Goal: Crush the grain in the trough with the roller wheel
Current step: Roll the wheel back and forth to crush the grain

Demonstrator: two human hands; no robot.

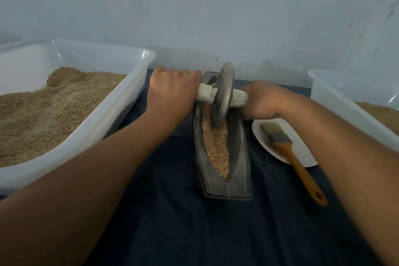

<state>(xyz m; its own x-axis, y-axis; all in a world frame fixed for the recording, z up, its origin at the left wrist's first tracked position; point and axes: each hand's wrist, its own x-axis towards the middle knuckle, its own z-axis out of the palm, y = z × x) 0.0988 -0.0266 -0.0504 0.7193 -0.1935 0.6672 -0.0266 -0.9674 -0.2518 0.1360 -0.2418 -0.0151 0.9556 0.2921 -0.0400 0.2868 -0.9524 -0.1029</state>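
A dark metal boat-shaped trough lies lengthwise on the dark cloth, with tan grain along its groove. A grey metal roller wheel stands upright in the groove towards the far end, its rim in the grain. A handle wrapped in white cloth runs through the wheel's hub. My left hand grips the handle's left end and my right hand grips its right end. The far tip of the trough is hidden behind the wheel.
A large clear plastic tub full of grain sits at the left. Another clear tub with grain stands at the right. A brush with a wooden handle lies on a white plate beside the trough.
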